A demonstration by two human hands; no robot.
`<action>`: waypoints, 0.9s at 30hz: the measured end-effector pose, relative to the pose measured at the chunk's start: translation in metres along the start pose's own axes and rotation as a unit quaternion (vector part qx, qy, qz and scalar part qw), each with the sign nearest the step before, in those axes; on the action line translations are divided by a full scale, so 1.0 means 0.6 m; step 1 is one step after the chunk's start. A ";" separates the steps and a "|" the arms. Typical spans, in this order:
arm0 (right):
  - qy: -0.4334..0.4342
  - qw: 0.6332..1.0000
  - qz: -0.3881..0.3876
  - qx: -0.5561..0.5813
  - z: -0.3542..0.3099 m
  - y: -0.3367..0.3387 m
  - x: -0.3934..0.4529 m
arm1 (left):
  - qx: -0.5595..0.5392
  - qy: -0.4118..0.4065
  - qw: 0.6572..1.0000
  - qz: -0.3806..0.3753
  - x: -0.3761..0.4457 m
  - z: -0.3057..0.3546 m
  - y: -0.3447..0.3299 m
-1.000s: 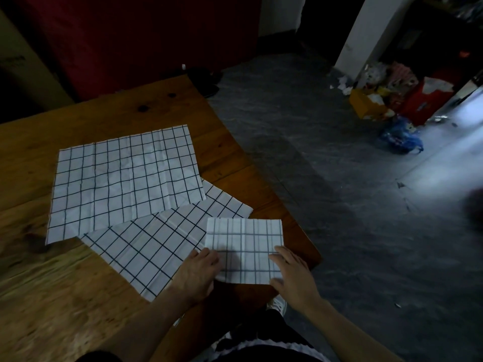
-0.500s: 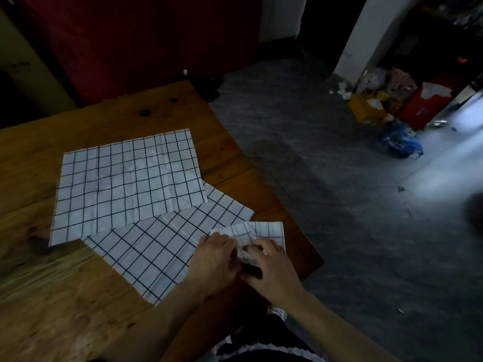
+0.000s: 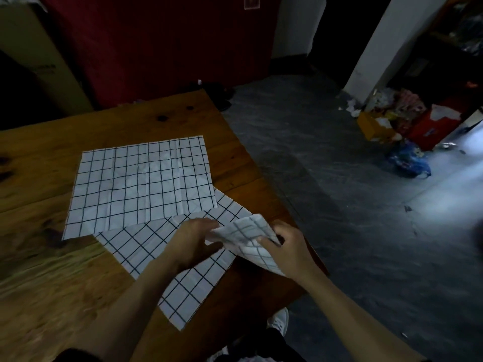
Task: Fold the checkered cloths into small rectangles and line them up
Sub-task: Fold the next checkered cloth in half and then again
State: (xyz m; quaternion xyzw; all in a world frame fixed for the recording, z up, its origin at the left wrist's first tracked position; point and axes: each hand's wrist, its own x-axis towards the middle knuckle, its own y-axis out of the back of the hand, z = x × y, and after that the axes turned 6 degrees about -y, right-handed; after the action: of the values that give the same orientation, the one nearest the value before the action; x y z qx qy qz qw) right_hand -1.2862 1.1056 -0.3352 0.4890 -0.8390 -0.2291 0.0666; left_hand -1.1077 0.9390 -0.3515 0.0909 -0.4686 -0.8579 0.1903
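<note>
Both hands grip the small folded cloth (image 3: 244, 237) above the table's (image 3: 52, 270) near corner — left hand (image 3: 194, 241) pinching its left edge, right hand (image 3: 286, 248) its right. Thin, limp fabric — best taken at corners, likely to sag.

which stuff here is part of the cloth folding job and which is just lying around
Job: small part-folded checkered cloth held by left hand and right hand; flat upper checkered cloth; diagonal lower checkered cloth.

Lying about: yellow cardboard box; blue plastic bag; red box.
</note>
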 end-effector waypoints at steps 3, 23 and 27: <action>-0.056 0.995 -0.026 0.084 -0.016 -0.010 0.011 | -0.089 0.029 0.995 0.015 -0.016 -0.014 0.026; 0.020 0.995 -0.062 -0.070 0.031 -0.073 0.064 | -0.059 0.153 0.976 0.142 -0.085 -0.047 -0.006; 0.076 0.975 -0.096 -0.187 0.058 -0.078 0.054 | -0.019 0.100 0.980 0.171 -0.111 -0.052 -0.034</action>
State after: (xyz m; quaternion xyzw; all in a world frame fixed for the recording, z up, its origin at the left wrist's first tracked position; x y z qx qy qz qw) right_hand -1.2775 1.0698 -0.3908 0.5618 -0.7230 -0.3494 0.1987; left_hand -1.0413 0.9522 -0.3870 0.0912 -0.4393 -0.8081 0.3816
